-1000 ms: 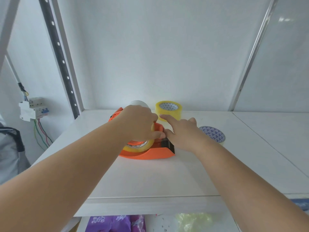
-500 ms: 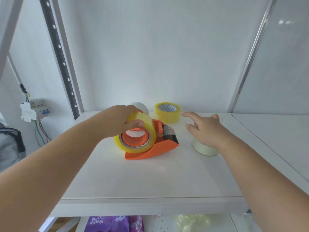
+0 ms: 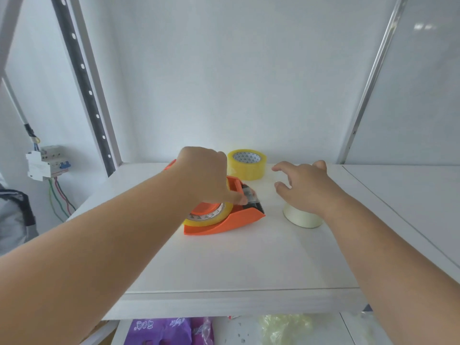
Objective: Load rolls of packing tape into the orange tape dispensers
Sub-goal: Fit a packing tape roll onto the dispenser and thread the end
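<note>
An orange tape dispenser (image 3: 224, 221) lies on its side in the middle of the white shelf (image 3: 224, 265). A yellow tape roll (image 3: 211, 217) sits on its hub. My left hand (image 3: 204, 178) covers the roll from above, its fingertips pinched on the tape's end by the black cutter (image 3: 254, 204). My right hand (image 3: 306, 188) hovers open, fingers spread, just above a pale tape roll (image 3: 301, 219) to the dispenser's right. A second yellow roll (image 3: 246, 164) stands at the back. An orange corner of another dispenser (image 3: 170, 164) peeks out behind my left wrist.
A black perforated upright (image 3: 82, 78) rises at the left and a metal post (image 3: 368, 83) at the right. A breaker box (image 3: 47, 161) with wires hangs on the left wall. Purple packets (image 3: 169, 329) and a plastic bag (image 3: 283, 327) lie on the shelf below.
My left hand has laid the dispenser with its yellow roll back down flat and moved its fingers to the cutter end. My right hand has let go and hovers over the pale roll.
</note>
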Demonstrator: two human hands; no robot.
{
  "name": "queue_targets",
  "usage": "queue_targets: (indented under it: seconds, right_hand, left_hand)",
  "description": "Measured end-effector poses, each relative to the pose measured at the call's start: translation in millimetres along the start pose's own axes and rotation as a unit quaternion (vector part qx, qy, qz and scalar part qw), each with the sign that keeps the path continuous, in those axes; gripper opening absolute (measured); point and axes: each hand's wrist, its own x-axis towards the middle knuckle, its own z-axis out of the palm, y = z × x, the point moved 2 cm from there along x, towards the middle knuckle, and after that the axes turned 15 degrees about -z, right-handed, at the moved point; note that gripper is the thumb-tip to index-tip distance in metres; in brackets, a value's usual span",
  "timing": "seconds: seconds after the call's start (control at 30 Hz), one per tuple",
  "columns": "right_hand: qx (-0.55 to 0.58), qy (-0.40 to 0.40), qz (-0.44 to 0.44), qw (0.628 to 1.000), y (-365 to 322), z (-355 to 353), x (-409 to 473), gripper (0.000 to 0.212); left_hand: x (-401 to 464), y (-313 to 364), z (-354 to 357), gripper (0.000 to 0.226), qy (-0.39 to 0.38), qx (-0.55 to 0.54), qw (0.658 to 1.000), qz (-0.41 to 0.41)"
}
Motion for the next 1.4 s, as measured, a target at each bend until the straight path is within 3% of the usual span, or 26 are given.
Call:
queue_targets:
  seconds: [0.17, 0.3, 0.8, 0.9, 1.13, 1.23, 1.33, 1.4]
  right_hand:
    - [0.098, -0.019, 0.033, 0.994, 8, 0, -12, 0.033]
    - [0.166, -0.018, 0.057, 0.984, 14, -2, -16, 0.022]
    - [0.224, 0.053, 0.061, 0.971, 24, -29, -20, 0.01]
    - [0.237, 0.07, 0.06, 0.967, 22, -30, -19, 0.01]
    - [0.337, 0.171, 0.07, 0.923, 6, -39, -16, 0.011]
    - [0.394, 0.195, 0.088, 0.894, -2, -38, -13, 0.013]
    - [0.446, 0.228, 0.119, 0.857, -12, -32, -6, 0.018]
    - [0.495, 0.246, 0.145, 0.821, -24, -24, 0, 0.023]
  left_hand:
    - [-2, -6, 13, 0.089, 0.0, -0.051, 0.999, -0.009]
    - [-6, -32, 18, 0.069, -0.055, -0.126, 0.99, -0.015]
    - [-31, -63, 28, 0.023, -0.054, -0.273, 0.958, -0.074]
    - [-34, -66, 28, 0.023, -0.056, -0.375, 0.92, -0.103]
    - [-34, -72, 34, 0.025, -0.075, -0.612, 0.775, -0.138]
    - [-35, -71, 36, 0.027, -0.08, -0.667, 0.726, -0.147]
    - [-38, -66, 34, 0.02, -0.078, -0.69, 0.701, -0.162]
    - [-41, -60, 34, 0.022, -0.097, -0.734, 0.65, -0.173]
